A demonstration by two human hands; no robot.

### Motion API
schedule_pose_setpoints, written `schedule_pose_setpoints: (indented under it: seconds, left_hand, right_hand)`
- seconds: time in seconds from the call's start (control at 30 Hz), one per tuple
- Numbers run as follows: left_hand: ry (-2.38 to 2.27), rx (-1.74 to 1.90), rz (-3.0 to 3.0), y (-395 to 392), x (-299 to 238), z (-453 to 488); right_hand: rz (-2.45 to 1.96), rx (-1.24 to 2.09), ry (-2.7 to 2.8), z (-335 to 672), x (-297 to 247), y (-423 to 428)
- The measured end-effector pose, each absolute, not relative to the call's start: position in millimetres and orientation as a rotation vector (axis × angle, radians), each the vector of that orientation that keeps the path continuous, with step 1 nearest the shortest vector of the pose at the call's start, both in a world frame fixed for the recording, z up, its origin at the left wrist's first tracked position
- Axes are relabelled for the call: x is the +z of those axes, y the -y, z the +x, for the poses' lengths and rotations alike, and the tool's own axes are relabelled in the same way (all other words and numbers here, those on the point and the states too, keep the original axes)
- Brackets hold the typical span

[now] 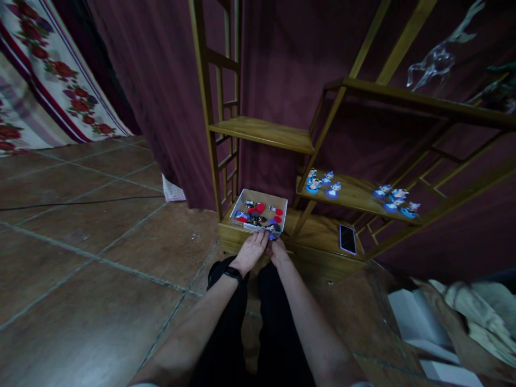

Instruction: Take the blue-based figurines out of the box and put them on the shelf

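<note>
My left hand (pixel 252 251), a dark band on its wrist, and my right hand (pixel 278 250) meet just in front of a shallow white box (pixel 285 207). Between their fingertips is a small purple-blue figurine (pixel 272 236), mostly covered by the fingers. Both hands are closed around it. Inside the box lie several small figurines (pixel 256 219) in dark and purple colours, along with red round pieces (pixel 260 207). The box rests on the low wooden ledge of a shelf unit.
Several little figurines on blue and purple bases (pixel 333 190) stand on the middle shelf (pixel 355 196), in a left and a right group. A phone (pixel 347 239) lies on the lower ledge. Above right is a clear glass animal figure (pixel 437 62). White cartons (pixel 421 320) sit on the floor.
</note>
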State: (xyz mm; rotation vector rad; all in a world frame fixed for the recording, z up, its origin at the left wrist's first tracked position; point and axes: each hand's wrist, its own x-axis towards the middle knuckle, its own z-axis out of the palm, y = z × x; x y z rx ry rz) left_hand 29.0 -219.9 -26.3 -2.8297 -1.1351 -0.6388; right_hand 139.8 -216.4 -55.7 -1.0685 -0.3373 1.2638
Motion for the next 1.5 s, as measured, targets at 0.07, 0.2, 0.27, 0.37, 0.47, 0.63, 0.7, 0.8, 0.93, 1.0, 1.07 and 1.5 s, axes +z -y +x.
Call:
schedule_pose_setpoints:
  seconds: [0.07, 0.2, 0.27, 0.37, 0.47, 0.63, 0.7, 0.8, 0.93, 1.0, 1.07, 1.5]
  left_hand:
    - [1.141, -0.643, -2.835, 219, -27, 29]
    - [1.19, -0.724, -2.896, 215, -29, 27]
    - [1.244, -0.848, -2.931, 212, -30, 26]
    - [1.354, -1.1, -2.944, 207, -33, 25]
    - [1.454, -1.287, -2.974, 202, -37, 23]
    - [1.735, -1.493, -2.962, 193, -44, 20]
    - [1.847, -1.615, -2.924, 190, -46, 20]
    - [1.971, -1.808, -2.878, 186, -49, 21]
    - [2.021, -2.0, -2.92, 180, -55, 21]
    - [2.042, -2.059, -2.941, 178, -59, 20]
    - [2.088, -2.099, -2.921, 176, -61, 20]
    - [2.1, -2.252, -2.965, 178, -58, 21]
  right_hand:
    - [-1.06, 1.272, 0.346, 140, -57, 216]
    - [-1.049, 1.318, 0.358, 141, -58, 215]
    - [-1.063, 1.327, 0.367, 141, -58, 215]
    - [-1.053, 1.355, 0.387, 141, -57, 215]
    - [-1.031, 1.393, 0.412, 142, -57, 215]
    - [-1.033, 1.39, 0.386, 143, -59, 215]
    - [-1.027, 1.379, 0.373, 143, -60, 215]
    - [-1.03, 1.374, 0.388, 142, -60, 214]
    - [-1.032, 1.374, 0.394, 143, -60, 214]
    - [-1.027, 1.374, 0.394, 142, -61, 214]
    - [-1.03, 1.378, 0.4, 142, -61, 213]
    - [-1.067, 1.386, 0.418, 143, -59, 213]
